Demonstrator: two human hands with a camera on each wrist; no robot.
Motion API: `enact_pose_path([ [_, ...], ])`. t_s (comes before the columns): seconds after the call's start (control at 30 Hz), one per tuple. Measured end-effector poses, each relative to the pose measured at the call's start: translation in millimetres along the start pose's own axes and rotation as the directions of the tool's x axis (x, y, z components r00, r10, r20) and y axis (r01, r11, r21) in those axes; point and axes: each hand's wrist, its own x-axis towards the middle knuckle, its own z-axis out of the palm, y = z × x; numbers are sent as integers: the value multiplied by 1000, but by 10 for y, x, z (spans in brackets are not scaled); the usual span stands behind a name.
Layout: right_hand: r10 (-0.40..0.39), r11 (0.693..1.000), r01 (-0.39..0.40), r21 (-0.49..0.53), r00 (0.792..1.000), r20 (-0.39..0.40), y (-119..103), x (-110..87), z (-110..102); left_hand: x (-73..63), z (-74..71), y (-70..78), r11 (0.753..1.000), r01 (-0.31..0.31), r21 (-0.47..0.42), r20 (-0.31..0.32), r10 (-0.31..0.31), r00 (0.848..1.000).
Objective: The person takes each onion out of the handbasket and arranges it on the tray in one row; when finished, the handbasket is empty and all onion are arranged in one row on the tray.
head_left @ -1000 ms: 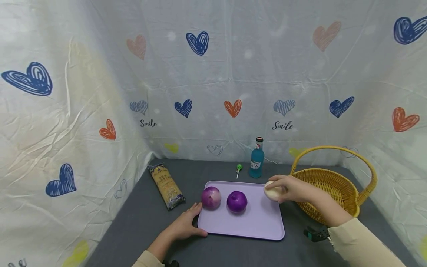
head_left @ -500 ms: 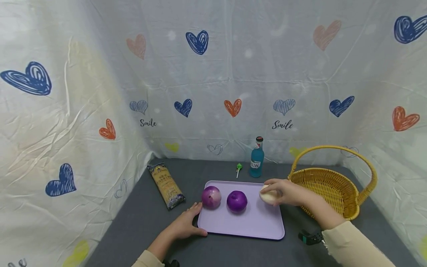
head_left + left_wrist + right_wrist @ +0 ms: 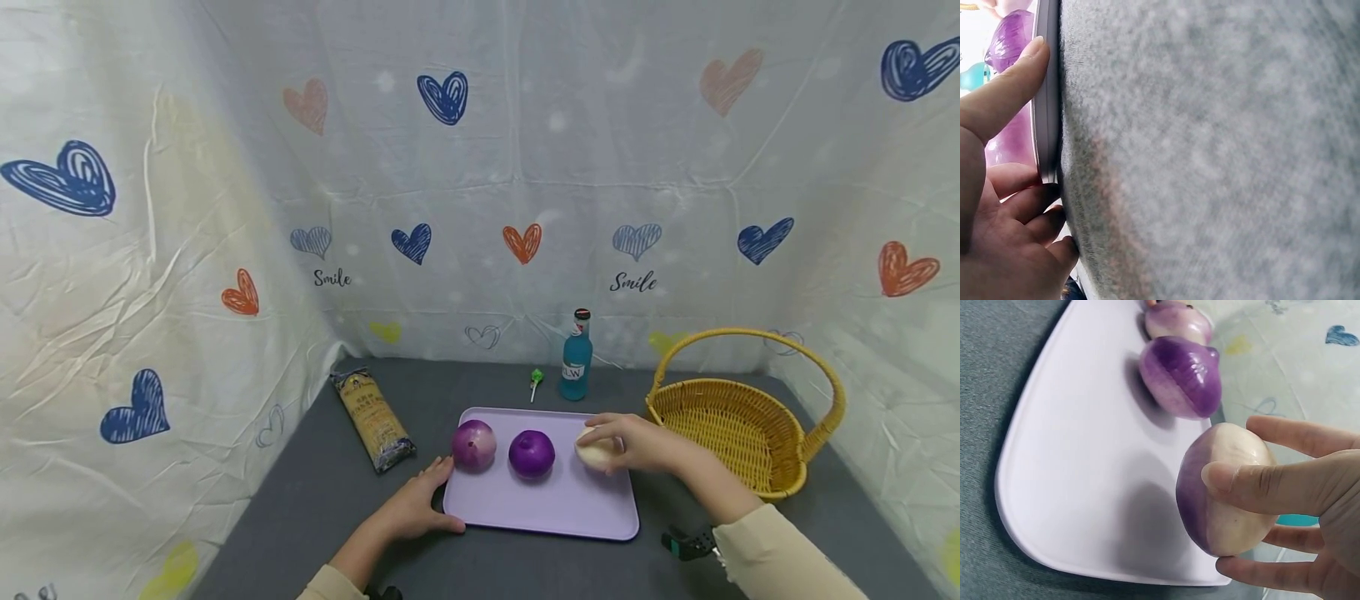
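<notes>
My right hand [image 3: 633, 442] holds an onion [image 3: 1229, 487], cream on one side and purple on the other, between thumb and fingertips. It is over the right part of the lilac tray [image 3: 555, 512], and its shadow falls on the tray in the right wrist view. My left hand [image 3: 416, 502] grips the tray's front left corner, thumb along the front rim and fingers at the left edge. On the tray sit a pinkish-purple onion [image 3: 474, 445] at the left, close to those fingers, and a dark purple onion [image 3: 532, 455] in the middle.
Right of the tray stands a yellow wicker basket [image 3: 731, 417] with a tall handle. Behind the tray are a blue bottle [image 3: 576, 358] and a green lollipop [image 3: 536, 379]. A long yellow packet [image 3: 373, 419] lies at the left. A heart-patterned curtain [image 3: 480, 192] surrounds the table.
The right hand has moved left with the cream and purple onion, from the tray's right edge further over the tray. The left hand and the other onions stay put.
</notes>
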Motion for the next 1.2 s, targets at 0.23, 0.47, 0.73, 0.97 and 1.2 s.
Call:
enact_pose_path([
  [0.23,0,999,0,32,1000,13,-17,5,70,3,3,-6,1000,-9,7,-7,9,1000],
  [0.47,33,999,-34,35,999,29,-11,0,128,-9,-6,22,1000,-17,6,-3,17,1000],
  [0.73,71,996,-72,46,997,31,-28,6,139,-10,-6,28,1000,-1,8,1,1,1000],
  [0.97,89,995,-90,47,996,27,2,4,162,-1,-7,25,1000,0,3,-1,0,1000],
  [1.2,104,992,-106,62,994,30,8,2,168,-3,-8,32,1000,-2,10,-7,2,1000],
])
